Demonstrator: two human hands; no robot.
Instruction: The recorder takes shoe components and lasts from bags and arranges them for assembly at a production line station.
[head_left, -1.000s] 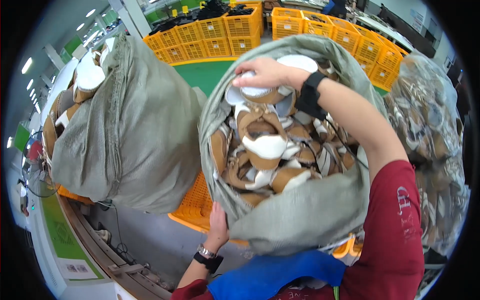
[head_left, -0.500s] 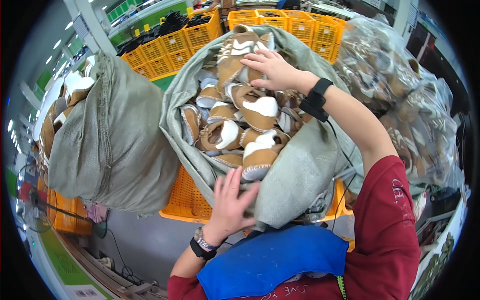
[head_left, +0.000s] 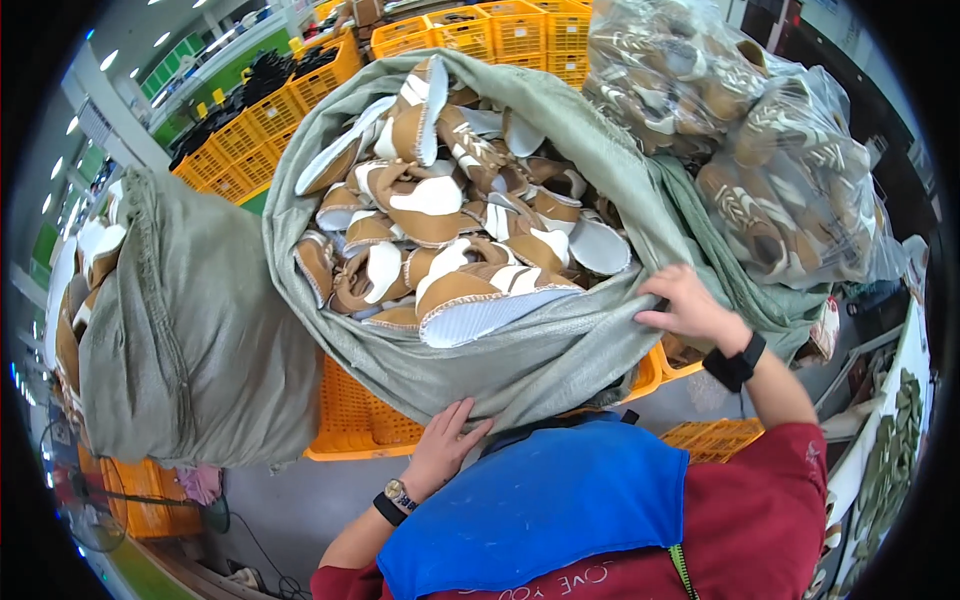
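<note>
In front of me a large grey-green woven sack (head_left: 530,375) gapes wide, heaped with tan and white shoe uppers (head_left: 425,205). One upper (head_left: 490,295) lies across the near side of the pile, its pale sole side toward me. At the sack's right rim, my right hand (head_left: 692,308) is closed on the fabric, thumb and fingers on either side of a fold. My left hand (head_left: 447,447) rests against the sack's near lower side, fingers stretched out, holding nothing that I can see.
A second full sack (head_left: 200,330) stands at left. Clear plastic bags (head_left: 790,190) of similar uppers are piled at right. Yellow crates (head_left: 460,38) line the back, and an orange crate (head_left: 360,420) sits under the open sack. A cable (head_left: 250,535) trails over the floor.
My right hand has come off the uppers at the far side and now grips the right rim. The near flap is pulled outward, and the uppers have shifted. My left hand has moved down slightly.
</note>
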